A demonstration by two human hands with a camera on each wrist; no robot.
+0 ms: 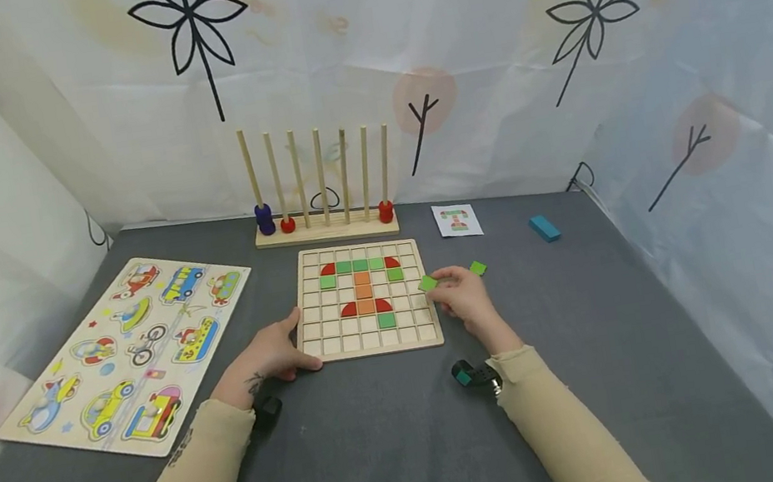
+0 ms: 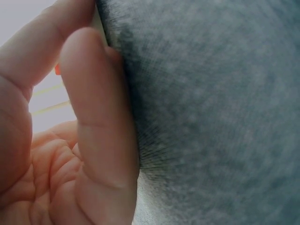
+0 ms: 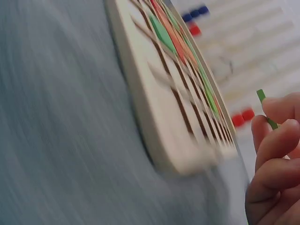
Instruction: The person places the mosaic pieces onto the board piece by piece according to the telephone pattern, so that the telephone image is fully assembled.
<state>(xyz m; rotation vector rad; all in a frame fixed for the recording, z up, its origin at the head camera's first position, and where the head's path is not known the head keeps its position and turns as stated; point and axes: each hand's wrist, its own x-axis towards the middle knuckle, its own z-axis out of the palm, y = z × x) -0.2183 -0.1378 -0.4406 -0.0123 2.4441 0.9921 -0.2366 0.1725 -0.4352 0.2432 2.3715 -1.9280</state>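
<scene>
While a loose green tile point(image 1: 478, 268) lies at three o'clock of it, the right hand point(image 1: 462, 296) pinches a thin green square tile point(image 1: 428, 283) at the grid board's point(image 1: 371, 344) right edge; the left hand point(image 1: 272, 358), fingers straight, rests against the board's lower-left corner.

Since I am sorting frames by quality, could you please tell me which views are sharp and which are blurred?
Head view: sharp and evenly lit, the grid board crisp. Right wrist view: motion-blurred, board smeared, though the green tile pinched by the right hand is readable. Left wrist view: soft and too close, the left hand filling it.
</scene>
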